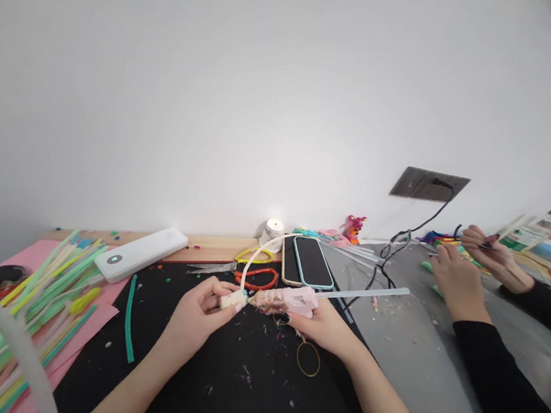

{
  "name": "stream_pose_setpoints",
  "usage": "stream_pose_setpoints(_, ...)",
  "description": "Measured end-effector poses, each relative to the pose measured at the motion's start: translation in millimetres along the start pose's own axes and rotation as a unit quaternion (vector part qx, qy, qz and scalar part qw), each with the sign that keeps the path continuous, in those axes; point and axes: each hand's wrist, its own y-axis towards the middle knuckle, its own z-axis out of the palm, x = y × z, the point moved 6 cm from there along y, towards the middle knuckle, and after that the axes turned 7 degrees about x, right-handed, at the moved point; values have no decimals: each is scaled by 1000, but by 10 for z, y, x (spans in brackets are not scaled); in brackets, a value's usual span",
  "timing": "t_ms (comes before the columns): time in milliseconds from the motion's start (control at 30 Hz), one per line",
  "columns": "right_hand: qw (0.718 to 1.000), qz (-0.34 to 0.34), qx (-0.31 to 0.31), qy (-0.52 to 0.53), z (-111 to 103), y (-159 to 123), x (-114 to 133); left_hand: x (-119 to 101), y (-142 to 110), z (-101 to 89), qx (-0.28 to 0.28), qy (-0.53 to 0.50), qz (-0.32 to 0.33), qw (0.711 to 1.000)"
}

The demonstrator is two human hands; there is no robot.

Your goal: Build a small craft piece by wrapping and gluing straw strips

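My left hand (199,315) pinches a cream coiled piece of pipe cleaner (231,299), and a long loose strand (255,252) arcs up from it. In my right hand (325,329) is a pale pink hot glue gun (303,299), its nozzle end smeared with residue. The nozzle points left and is at or very near the coil; whether they touch, I cannot tell. A translucent glue stick (366,293) sticks out of the gun's back. Just behind my hands lie red-handled scissors (259,279), yellow-handled scissors (256,257) and two phones (313,262).
Colourful pipe cleaners (42,315) cover pink paper at left, near a white device (141,254) and a teal strip (131,318). A lit candle (274,227) stands by the wall. Black cables (387,256) run to a socket (428,183). At right, another person's hands (460,284) work.
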Motion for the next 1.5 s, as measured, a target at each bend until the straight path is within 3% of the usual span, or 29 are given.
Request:
stream_pose_setpoints(567, 999, -39, -4, 4, -20, 24, 77, 14, -5, 58, 37, -2, -2, 999)
stream_pose_setpoints(867, 999, -22, -34, -8, -42, 19, 5, 54, -7, 90, 63, -13, -2, 998)
stream_pose_setpoints(1067, 1000, -12, -15, -3, -23, 23, -33, 71, -12, 111, 85, -9, 1, 996)
stream_pose_setpoints(1500, 1000, -23, -12, -5, -24, 13, -17, 80, 11, 33, 29, -11, -22, 999)
